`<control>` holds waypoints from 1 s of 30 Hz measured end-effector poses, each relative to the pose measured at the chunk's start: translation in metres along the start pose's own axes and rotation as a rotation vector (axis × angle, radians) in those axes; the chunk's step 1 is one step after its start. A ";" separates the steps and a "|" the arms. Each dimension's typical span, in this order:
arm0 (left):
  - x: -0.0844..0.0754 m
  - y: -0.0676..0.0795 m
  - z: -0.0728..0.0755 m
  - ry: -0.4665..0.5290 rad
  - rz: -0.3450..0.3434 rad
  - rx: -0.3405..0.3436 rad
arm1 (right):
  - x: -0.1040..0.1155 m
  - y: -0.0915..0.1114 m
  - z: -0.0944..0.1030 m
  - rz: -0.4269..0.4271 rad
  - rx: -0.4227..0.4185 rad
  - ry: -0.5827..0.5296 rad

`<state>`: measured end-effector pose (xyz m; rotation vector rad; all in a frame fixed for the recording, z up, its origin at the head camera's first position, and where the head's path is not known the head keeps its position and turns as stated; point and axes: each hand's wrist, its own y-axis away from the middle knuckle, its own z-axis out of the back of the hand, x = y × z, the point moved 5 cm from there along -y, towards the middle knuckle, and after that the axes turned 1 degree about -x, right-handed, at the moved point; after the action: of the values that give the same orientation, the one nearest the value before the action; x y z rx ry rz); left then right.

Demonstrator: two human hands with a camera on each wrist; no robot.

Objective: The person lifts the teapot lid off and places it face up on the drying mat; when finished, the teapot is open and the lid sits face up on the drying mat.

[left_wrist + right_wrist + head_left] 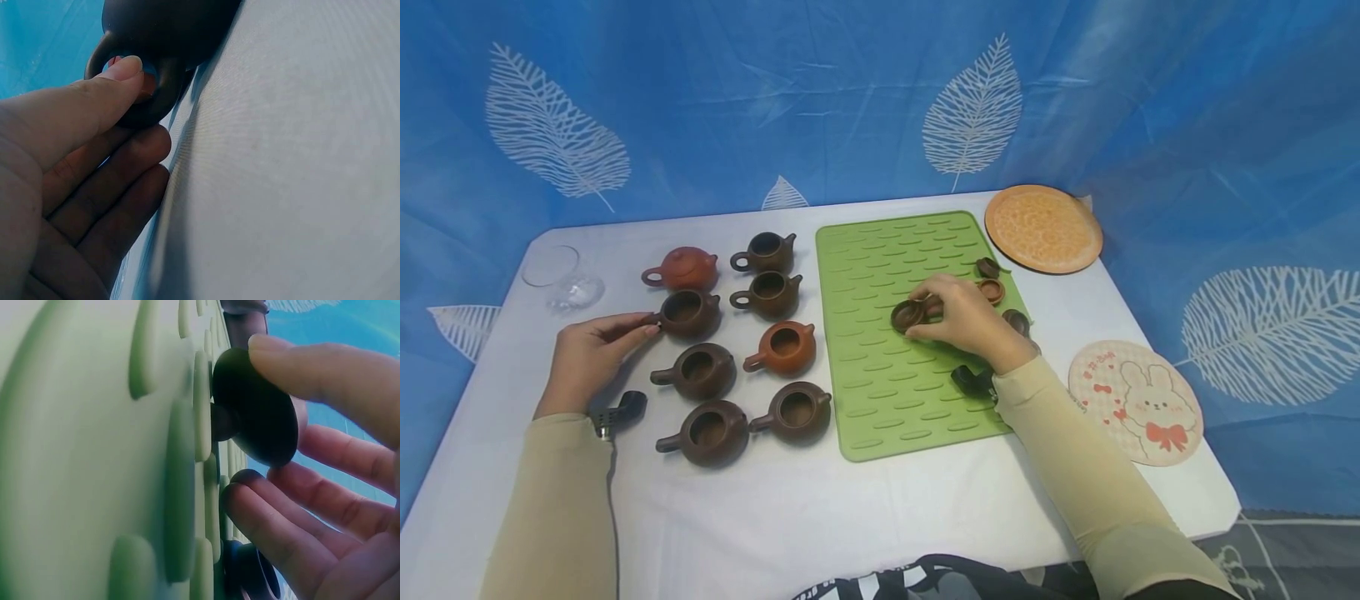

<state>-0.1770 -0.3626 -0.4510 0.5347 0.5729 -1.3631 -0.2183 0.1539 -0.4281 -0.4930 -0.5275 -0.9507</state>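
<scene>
My left hand (587, 354) pinches the loop handle of a dark brown, lidless teapot (685, 313). In the left wrist view the thumb lies over that handle (164, 94), with fingers below and behind it. Over the green mat (880, 400), my right hand (966, 317) pinches a dark round teapot lid (907, 316) by its rim. This lid lies knob-down in the right wrist view, its knob (222, 422) towards the mat. A reddish-brown lid (933, 306) sits right beside it, partly hidden by the fingers.
Several lidless teapots (703, 372) stand left of the mat; a red one (683, 268) wears its lid. More lids (991, 291) lie along the mat's right side. An orange round mat (1043, 229) and a bunny mat (1135, 402) lie at right, clear glassware (576, 292) at far left.
</scene>
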 end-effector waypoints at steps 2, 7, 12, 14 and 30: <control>0.000 0.000 0.000 0.000 0.000 -0.001 | -0.001 0.000 0.001 -0.009 -0.001 -0.009; 0.002 -0.001 0.000 -0.003 -0.001 -0.001 | -0.001 0.001 0.004 -0.016 -0.008 -0.025; 0.004 -0.003 0.000 -0.005 -0.004 0.008 | 0.000 0.000 0.005 0.000 -0.021 -0.021; 0.004 -0.004 0.000 -0.006 -0.005 0.010 | 0.002 0.000 0.006 0.014 -0.030 -0.016; 0.000 -0.004 0.002 -0.018 -0.034 0.008 | 0.024 -0.021 0.005 0.088 -0.078 0.043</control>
<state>-0.1809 -0.3645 -0.4499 0.5208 0.5648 -1.4013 -0.2259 0.1320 -0.4062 -0.5604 -0.4276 -0.8981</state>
